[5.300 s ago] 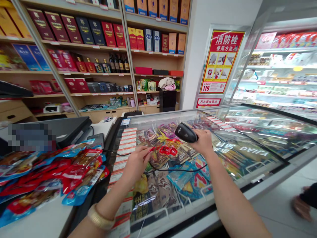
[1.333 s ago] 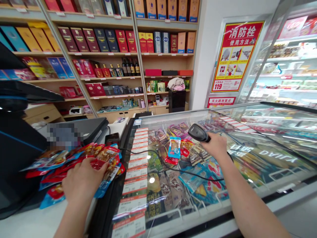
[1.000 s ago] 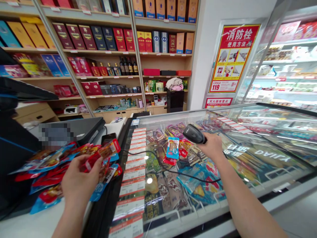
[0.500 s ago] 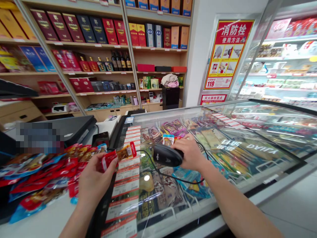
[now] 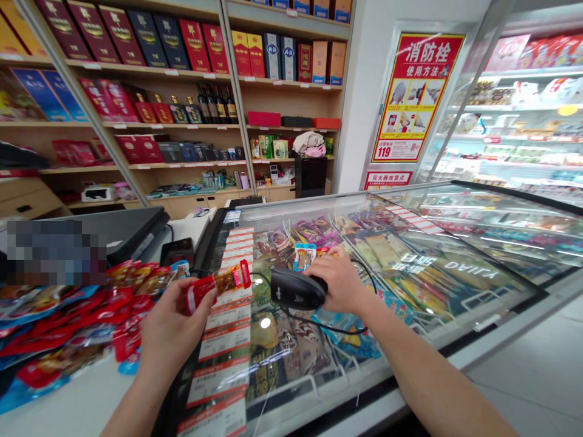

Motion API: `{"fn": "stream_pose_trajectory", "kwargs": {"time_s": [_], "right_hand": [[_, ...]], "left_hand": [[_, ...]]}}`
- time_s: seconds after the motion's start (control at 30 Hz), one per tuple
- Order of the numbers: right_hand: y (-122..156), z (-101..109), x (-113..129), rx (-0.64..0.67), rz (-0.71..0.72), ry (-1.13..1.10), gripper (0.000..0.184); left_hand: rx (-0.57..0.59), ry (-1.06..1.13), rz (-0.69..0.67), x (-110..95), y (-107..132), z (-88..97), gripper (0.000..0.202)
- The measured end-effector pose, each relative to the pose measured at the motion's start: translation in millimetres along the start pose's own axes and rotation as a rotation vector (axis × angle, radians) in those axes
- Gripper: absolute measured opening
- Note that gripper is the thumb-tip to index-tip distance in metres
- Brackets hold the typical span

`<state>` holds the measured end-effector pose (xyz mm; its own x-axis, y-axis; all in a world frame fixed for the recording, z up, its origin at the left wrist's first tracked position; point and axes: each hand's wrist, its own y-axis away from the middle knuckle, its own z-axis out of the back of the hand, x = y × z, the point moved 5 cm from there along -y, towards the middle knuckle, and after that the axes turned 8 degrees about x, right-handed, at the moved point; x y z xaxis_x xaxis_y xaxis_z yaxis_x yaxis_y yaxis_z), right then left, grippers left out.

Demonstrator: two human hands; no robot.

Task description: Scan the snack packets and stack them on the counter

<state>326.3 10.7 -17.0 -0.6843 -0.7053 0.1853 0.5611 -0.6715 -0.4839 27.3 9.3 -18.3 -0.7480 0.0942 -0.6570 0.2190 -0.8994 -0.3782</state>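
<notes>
My left hand (image 5: 170, 331) is closed on a small red snack packet (image 5: 217, 286), held above the left edge of the freezer's glass lid (image 5: 455, 285). My right hand (image 5: 339, 284) grips a black barcode scanner (image 5: 297, 290), its head turned left toward the packet, a short gap away. The scanner's black cable (image 5: 328, 326) loops over the glass. A blue snack packet (image 5: 303, 257) lies on the lid just behind the scanner.
A heap of red and blue snack packets (image 5: 68, 321) covers the white counter (image 5: 77, 406) at left, beside a black till (image 5: 118, 233). Price labels (image 5: 225, 340) line the freezer's left edge. Shelves of boxed goods (image 5: 182, 91) stand behind, a red poster (image 5: 416, 97) and chiller (image 5: 514, 121) at right.
My left hand took a red packet from the heap and carried it right over the freezer edge. My right hand brought the scanner down and left to face it.
</notes>
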Motion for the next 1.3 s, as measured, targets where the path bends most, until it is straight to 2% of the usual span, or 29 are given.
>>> {"fn": "stream_pose_trajectory", "kwargs": {"time_s": [0.17,0.27,0.33,0.43,0.5,0.57,0.67,0.73,0.8,0.87,0.93,1.0,1.07,1.2,1.3], "right_hand": [[4,9,-11,-0.015,-0.039,0.004,0.026],[16,29,-43,-0.102,-0.224,0.093,0.026],[32,47,-73,-0.19,-0.444,0.173,0.029],[60,67,-114,-0.286,-0.786,0.276,0.032],[77,74,-134,-0.305,-0.995,0.309,0.036],[89,76,-145,-0.302,-1.146,0.329,0.039],[96,74,-152,-0.28,-1.237,0.334,0.04],[94,71,-154,-0.253,-1.233,0.327,0.041],[90,66,-154,-0.216,-1.199,0.325,0.043],[87,63,-153,-0.196,-1.154,0.332,0.044],[84,60,-151,-0.206,-1.115,0.343,0.043],[81,59,-148,-0.234,-1.075,0.351,0.042],[78,59,-142,-0.25,-1.045,0.348,0.04],[66,56,-128,-0.214,-0.996,0.326,0.036],[56,50,-116,-0.171,-0.946,0.314,0.035]], "left_hand": [[-0.019,0.018,-0.092,-2,2,-2.7,0.036],[0.0,0.048,-0.272,-25,4,-16.4,0.026],[0.058,0.05,-0.422,-48,6,-36.4,0.016],[0.147,0.014,-0.617,-80,9,-78.0,0.006],[0.186,-0.071,-0.679,-95,8,-107.3,0.012],[0.239,-0.201,-0.693,-104,7,-134.1,0.023],[0.337,-0.354,-0.665,-109,7,-161.5,0.032],[0.39,-0.371,-0.648,-107,9,-169.7,0.032],[0.416,-0.334,-0.657,-105,12,-170.1,0.042],[0.412,-0.274,-0.683,-102,14,-162.3,0.058],[0.371,-0.207,-0.701,-97,12,-144.6,0.059],[0.285,-0.14,-0.697,-88,6,-115.3,0.048],[0.168,-0.107,-0.656,-73,-2,-76.8,0.039],[-0.019,-0.227,-0.445,-15,-14,0.2,0.039],[-0.043,-0.355,-0.225,40,-14,33.5,0.042]]}}
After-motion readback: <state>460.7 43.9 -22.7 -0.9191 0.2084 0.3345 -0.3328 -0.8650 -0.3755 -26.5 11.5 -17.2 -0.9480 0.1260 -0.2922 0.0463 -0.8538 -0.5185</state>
